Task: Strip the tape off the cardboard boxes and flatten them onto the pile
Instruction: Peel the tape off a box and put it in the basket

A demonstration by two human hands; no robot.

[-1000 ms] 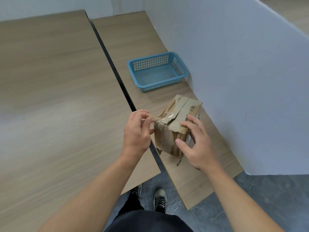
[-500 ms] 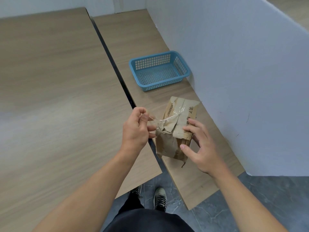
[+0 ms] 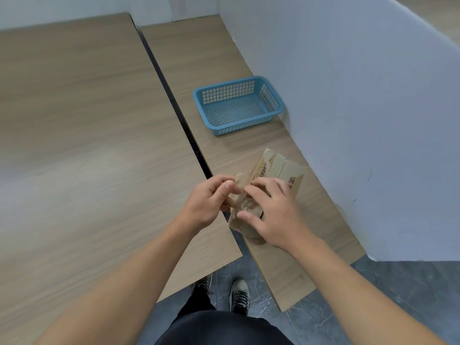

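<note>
1. The wide table (image 3: 87, 145) lies left of the cardboard box (image 3: 273, 168)
2. The left hand (image 3: 209, 202), just left of the box, pinches a crumpled strip of clear tape (image 3: 237, 185) between thumb and forefinger
3. The box, worn and torn, sits at the narrow table's (image 3: 286, 265) left edge
4. The right hand (image 3: 271, 212) grasps the box from above, with its fingers spread over the top and its thumb on the near face
5. The blue basket (image 3: 244, 127) stands beyond the box, apart from it
6. The white partition (image 3: 361, 120) rises right of the box
</note>
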